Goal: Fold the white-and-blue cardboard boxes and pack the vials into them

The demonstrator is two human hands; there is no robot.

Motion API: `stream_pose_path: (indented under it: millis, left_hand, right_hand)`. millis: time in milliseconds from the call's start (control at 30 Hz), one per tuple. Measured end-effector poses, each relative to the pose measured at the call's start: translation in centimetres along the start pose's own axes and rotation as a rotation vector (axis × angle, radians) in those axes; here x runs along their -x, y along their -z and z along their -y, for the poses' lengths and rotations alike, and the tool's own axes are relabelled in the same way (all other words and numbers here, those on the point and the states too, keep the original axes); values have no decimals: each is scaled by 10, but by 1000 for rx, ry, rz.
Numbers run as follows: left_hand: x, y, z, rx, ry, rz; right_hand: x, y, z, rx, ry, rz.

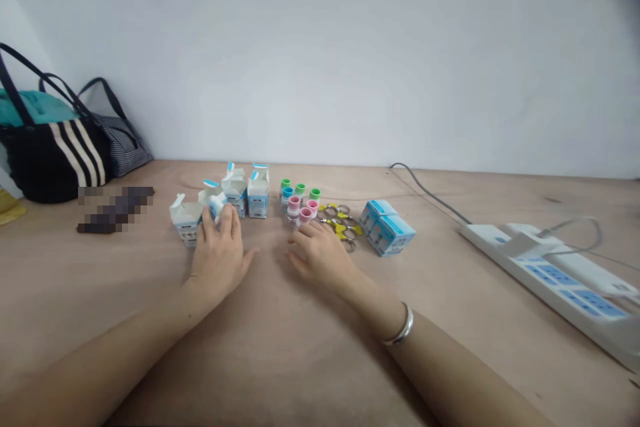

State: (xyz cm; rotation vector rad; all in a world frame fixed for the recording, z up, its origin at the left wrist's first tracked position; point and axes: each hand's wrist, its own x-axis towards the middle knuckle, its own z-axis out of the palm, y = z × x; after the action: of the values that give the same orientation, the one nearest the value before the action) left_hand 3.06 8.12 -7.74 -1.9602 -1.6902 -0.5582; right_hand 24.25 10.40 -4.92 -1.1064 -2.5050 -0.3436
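My left hand (219, 252) lies on the wooden table (280, 347), fingers stretched toward a small open white-and-blue box (217, 203), fingertips touching it. More open boxes (248, 192) stand behind, and another open one (186, 219) sits to the left. My right hand (320, 251) rests flat with fingers apart, its fingertips at a pink-capped piece (305, 215) in a cluster of green, blue and pink caps (299, 197). Metal rings with yellow tags (341, 221) lie just right of that hand. A silver bracelet (403, 327) circles my right wrist.
Two closed blue boxes (387, 227) lie right of the rings. A white power strip (555, 275) with its cable runs along the right side. A black striped bag (55, 147) sits at the far left against the wall, a pixelated dark object (115, 209) beside it.
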Motion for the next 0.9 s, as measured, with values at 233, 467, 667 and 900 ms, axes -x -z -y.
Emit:
stream_pose_path:
  millis: [233,467,667,900]
  left_hand:
    - [0,2,2,61,-18,-18]
    - [-9,6,-7,612,-318,-102]
    - [-21,-9,0,972,-314,-51]
    - [-20,-8,-5,1195,-212,157]
  right_hand:
    - [1,-11,0,-71,-26,-66]
    - [1,-8,-9,-452,14,-198]
    - [-1,-4,-6,-572,98,-167]
    - [-3,-2,-1,-667,-49,-239]
